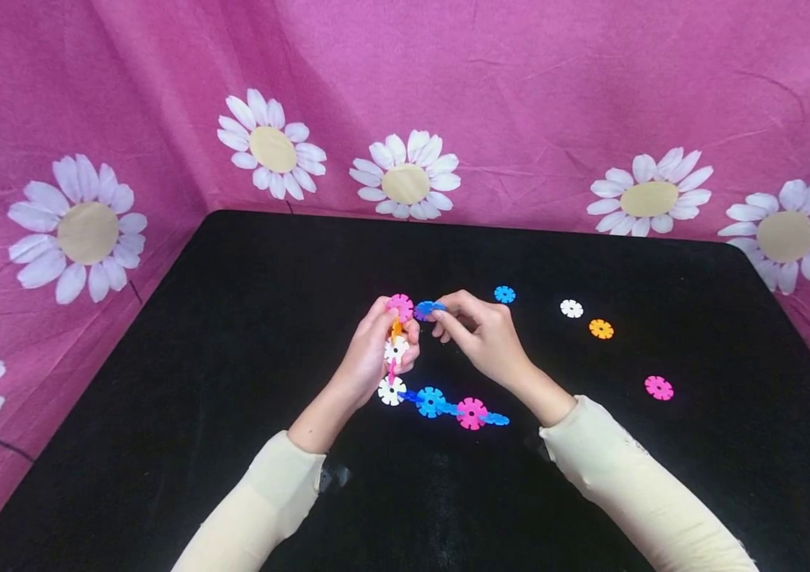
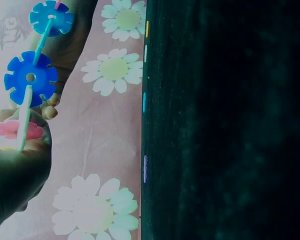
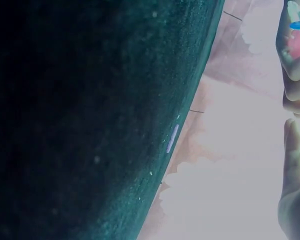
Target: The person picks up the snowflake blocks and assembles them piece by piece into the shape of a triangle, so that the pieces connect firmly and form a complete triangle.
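Observation:
A chain of slotted plastic snowflake discs hangs from my left hand (image 1: 368,349), whose thumb and fingers grip it near its upper end. A pink disc (image 1: 401,306) stands above the thumb, with an orange disc (image 1: 396,327) edge-on and a white disc (image 1: 395,350) beneath. Lower down, another white disc (image 1: 391,391) leads to a blue disc (image 1: 431,402), a second pink disc (image 1: 472,413) and a light blue end disc (image 1: 497,419). My right hand (image 1: 482,332) pinches a loose blue disc (image 1: 430,307) close beside the upper pink one. In the left wrist view, chain discs (image 2: 30,75) overlap the hands.
Loose discs lie on the black table (image 1: 233,318): a blue one (image 1: 504,295) behind my right hand, then a white one (image 1: 572,308), an orange one (image 1: 601,329) and a pink one (image 1: 658,388) to the right. A pink daisy-print cloth (image 1: 534,103) hangs behind the table.

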The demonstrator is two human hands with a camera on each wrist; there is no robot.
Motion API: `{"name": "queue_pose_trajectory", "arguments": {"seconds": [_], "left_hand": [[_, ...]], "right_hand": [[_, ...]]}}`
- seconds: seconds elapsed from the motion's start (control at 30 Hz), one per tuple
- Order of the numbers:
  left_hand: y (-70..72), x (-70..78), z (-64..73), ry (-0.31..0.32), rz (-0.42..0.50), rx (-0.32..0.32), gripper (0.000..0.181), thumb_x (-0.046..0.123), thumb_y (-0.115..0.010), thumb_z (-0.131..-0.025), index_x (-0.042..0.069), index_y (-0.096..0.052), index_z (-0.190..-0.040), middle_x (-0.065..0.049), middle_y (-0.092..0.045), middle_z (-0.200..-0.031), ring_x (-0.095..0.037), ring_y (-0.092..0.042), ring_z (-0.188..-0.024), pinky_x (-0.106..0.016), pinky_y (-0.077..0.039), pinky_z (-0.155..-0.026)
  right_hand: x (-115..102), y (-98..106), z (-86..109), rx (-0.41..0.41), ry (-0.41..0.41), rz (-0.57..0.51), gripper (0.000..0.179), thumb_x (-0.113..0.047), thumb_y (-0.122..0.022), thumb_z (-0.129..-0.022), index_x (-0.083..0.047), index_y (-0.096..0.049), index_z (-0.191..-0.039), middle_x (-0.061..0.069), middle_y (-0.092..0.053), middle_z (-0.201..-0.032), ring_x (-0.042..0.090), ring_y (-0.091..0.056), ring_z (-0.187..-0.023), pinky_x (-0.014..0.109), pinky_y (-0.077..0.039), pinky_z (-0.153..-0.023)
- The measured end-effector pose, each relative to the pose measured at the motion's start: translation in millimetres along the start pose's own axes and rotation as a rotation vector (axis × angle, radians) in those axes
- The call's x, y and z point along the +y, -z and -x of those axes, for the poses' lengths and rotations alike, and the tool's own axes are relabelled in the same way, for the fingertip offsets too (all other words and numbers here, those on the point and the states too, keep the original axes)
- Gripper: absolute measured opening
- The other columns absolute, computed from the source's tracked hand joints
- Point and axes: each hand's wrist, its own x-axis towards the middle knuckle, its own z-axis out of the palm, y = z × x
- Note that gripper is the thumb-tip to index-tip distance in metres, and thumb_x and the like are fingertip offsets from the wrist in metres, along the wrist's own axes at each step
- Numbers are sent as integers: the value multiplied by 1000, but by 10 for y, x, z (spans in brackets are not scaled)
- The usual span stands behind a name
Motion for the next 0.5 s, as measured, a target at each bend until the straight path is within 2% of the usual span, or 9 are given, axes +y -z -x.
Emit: {"name": "queue_pose_trajectory", "arguments": {"seconds": [0.17, 0.37, 0.5], "left_hand": [[-22, -17, -11, 11, -14, -13, 12, 20, -29, -106, 18, -40, -100, 6, -57, -76, -5, -51, -51, -12, -41, -50], [-49, -15, -27, 15, -25, -21, 14, 18, -29, -106, 18, -40, -97, 6, -55, -72, -5, -50, -50, -12, -40, -49], [-62, -7, -37, 20, -37, -46, 17, 19, -28, -106, 17, -39, -94, 6, -54, -69, -6, -50, -49, -14, -41, -49]], "right_hand": [[2, -4, 9, -10, 28, 3, 24, 13, -72, -77, 4, -67, -99, 16, -73, -81, 18, -69, -63, 18, -57, -63], [-2, -2, 5, -7, 136, 127, 26, 9, -77, -75, 4, -68, -98, 14, -73, -81, 15, -69, -65, 23, -58, -61], [-10, -4, 17, 1, 190, 169, 26, 10, -77, -73, 4, -68, -97, 14, -72, -79, 15, -69, -66, 24, -59, -62]]}}
